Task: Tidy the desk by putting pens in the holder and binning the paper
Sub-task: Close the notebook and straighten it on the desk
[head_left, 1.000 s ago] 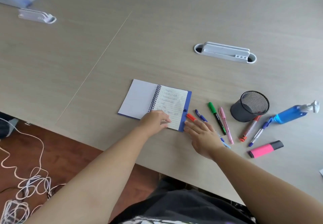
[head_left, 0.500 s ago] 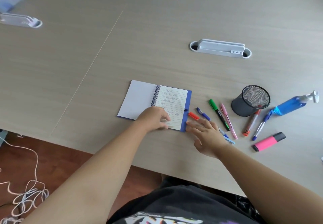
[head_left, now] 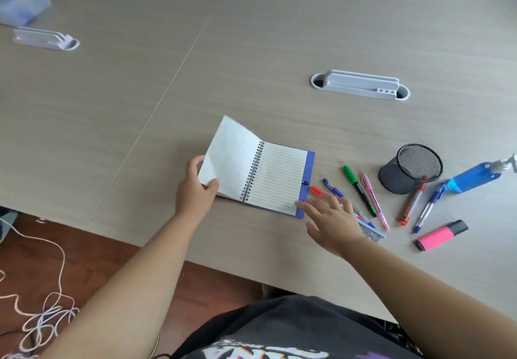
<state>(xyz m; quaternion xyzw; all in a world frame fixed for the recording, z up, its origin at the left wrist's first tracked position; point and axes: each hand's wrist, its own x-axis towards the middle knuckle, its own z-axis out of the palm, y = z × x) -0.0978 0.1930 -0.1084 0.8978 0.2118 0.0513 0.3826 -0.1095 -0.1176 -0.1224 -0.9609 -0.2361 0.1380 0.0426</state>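
Note:
A spiral notebook (head_left: 275, 179) with a blue cover lies open near the desk's front edge. My left hand (head_left: 195, 193) pinches the lower corner of a lined page (head_left: 228, 157) that stands lifted to the left of the spiral. My right hand (head_left: 331, 218) has its fingers spread, one fingertip on the notebook's lower right corner, and it holds nothing. Several pens lie to the right: a red one (head_left: 316, 190), a blue one (head_left: 333, 188), a green marker (head_left: 358, 189), a pink pen (head_left: 375, 200). A black mesh pen holder (head_left: 409, 168) stands beyond them.
An orange-capped marker (head_left: 412, 204), a blue-and-clear pen (head_left: 426, 210) and a pink highlighter (head_left: 440, 235) lie by the holder. A blue pump bottle (head_left: 475, 175) lies on its side at the right. Two grey cable trays (head_left: 361, 85) (head_left: 44, 39) sit in the desk. Cables (head_left: 42, 319) lie on the floor.
My left hand has lifted the written page and swung it leftward over the spiral, exposing a blank lined page. My right hand moved onto the notebook's lower right corner.

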